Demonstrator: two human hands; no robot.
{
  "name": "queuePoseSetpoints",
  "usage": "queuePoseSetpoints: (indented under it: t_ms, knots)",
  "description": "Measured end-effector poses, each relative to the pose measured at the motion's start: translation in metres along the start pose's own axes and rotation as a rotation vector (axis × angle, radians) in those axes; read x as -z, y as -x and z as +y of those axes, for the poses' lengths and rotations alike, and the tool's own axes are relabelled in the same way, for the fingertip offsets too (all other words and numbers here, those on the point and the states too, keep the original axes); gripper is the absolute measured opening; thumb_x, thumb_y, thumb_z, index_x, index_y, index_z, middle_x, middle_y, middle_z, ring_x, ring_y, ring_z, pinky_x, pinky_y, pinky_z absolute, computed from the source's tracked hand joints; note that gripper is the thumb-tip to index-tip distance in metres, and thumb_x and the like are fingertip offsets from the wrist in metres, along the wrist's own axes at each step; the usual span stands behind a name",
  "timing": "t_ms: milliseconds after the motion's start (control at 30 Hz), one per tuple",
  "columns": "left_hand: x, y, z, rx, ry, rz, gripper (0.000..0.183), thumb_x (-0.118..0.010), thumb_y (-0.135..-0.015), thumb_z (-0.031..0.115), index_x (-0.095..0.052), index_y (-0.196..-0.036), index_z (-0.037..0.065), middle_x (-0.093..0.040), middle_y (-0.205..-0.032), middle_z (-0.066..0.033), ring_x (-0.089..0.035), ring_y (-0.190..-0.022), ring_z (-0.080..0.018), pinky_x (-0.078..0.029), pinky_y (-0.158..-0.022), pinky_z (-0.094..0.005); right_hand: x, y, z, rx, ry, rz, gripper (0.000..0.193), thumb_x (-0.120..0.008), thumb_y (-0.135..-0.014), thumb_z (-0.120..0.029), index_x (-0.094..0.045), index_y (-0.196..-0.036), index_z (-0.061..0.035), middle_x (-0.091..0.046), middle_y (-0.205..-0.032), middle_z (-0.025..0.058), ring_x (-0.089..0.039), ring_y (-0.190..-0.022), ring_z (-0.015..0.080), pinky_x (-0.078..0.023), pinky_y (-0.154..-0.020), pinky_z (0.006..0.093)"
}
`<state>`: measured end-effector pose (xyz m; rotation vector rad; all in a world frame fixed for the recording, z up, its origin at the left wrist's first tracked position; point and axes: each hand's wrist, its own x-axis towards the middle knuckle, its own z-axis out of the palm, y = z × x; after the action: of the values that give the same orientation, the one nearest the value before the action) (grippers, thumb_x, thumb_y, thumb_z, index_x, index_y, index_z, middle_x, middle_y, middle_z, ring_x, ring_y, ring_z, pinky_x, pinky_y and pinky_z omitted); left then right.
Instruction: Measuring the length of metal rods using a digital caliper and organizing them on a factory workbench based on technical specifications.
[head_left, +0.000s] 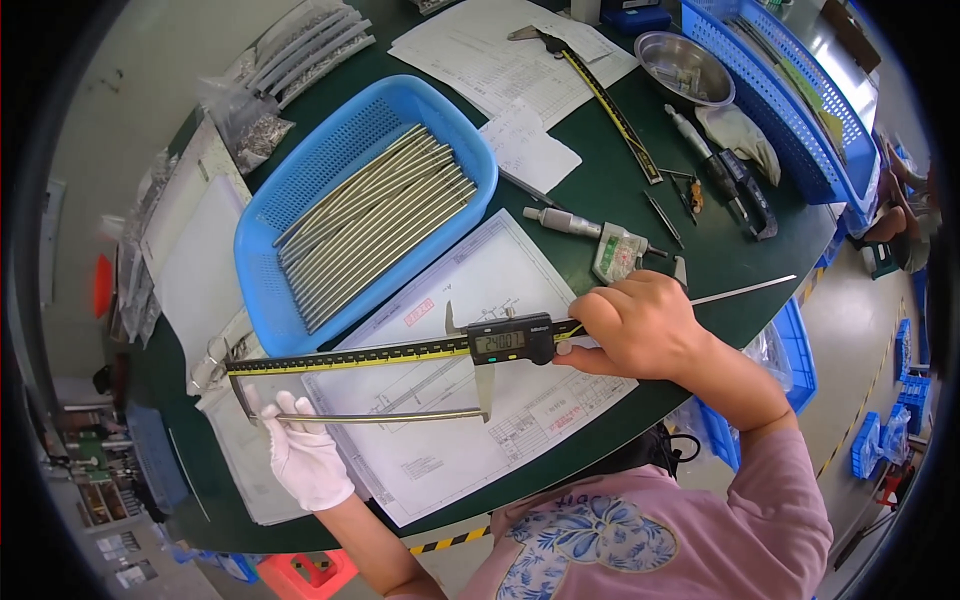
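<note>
My right hand, bare, is closed round the beam of a long digital caliper beside its display. The caliper lies level across a technical drawing, jaws pointing toward me. Between its jaws is a thin metal rod, its right end at the sliding jaw and its left end by the fixed jaw. My left hand, in a white glove, pinches the rod near that left end. Beyond the caliper stands a blue plastic basket with many similar rods lying side by side.
Right of the drawing lie a micrometer, another dark-handled micrometer and a white glove. Farther back are a second caliper, a metal bowl and a long blue basket. Bags of small parts sit at the far left.
</note>
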<state>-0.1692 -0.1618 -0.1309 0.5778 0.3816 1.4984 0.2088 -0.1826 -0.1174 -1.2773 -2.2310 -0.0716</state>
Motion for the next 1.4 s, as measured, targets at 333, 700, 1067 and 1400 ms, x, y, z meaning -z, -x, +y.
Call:
queuePoseSetpoints:
  t_ms: [333,700,1067,1400]
  knots:
    - [-0.139,-0.003,0.061,-0.673,-0.555,-0.296,0.017,-0.045,-0.093,0.009,-0.046,-0.110,0.003,-0.051,-0.080,-0.0085,-0.056,-0.086,-0.0199,-0.047,-0.077,-0.0347,0.033,-0.009,0.012,-0.233,0.214,0.358,0.042,-0.075,-0.064,-0.042,-0.054,-0.075,-0.0081,-0.051,-0.055,0.0026,-0.051,-0.045,0.0185,-0.038,-0.044,0.0284]
    - [-0.150,-0.147,-0.095,-0.155,-1.861,-0.669,0.018,-0.056,-0.086,0.005,-0.059,-0.104,0.006,-0.059,-0.086,-0.0117,-0.059,-0.076,-0.0243,-0.046,-0.067,-0.0300,0.055,-0.003,0.023,-0.564,0.127,0.595,0.038,-0.078,-0.065,-0.033,-0.055,-0.081,-0.0064,-0.055,-0.058,0.0044,-0.049,-0.046,0.0204,-0.038,-0.044,0.0280]
    - [-0.138,-0.186,-0.127,0.433,-1.958,-0.529,0.019,-0.060,-0.084,0.021,-0.067,-0.086,0.004,-0.061,-0.084,-0.0099,-0.059,-0.078,-0.0229,-0.045,-0.070,-0.0311,0.051,0.007,0.038,-0.545,0.150,0.535,0.039,-0.078,-0.065,-0.033,-0.055,-0.080,-0.0061,-0.051,-0.055,0.0040,-0.048,-0.044,0.0202,-0.037,-0.043,0.0290]
    - [-0.098,-0.249,-0.130,-0.039,-2.587,-0.741,0.023,-0.052,-0.083,0.018,-0.064,-0.090,0.001,-0.061,-0.094,-0.0209,-0.061,-0.088,-0.0360,-0.050,-0.075,-0.0432,0.035,-0.004,0.027,-0.597,0.090,0.463,0.034,-0.077,-0.068,-0.027,-0.054,-0.082,-0.0054,-0.050,-0.057,0.0080,-0.049,-0.047,0.0244,-0.037,-0.045,0.0314]
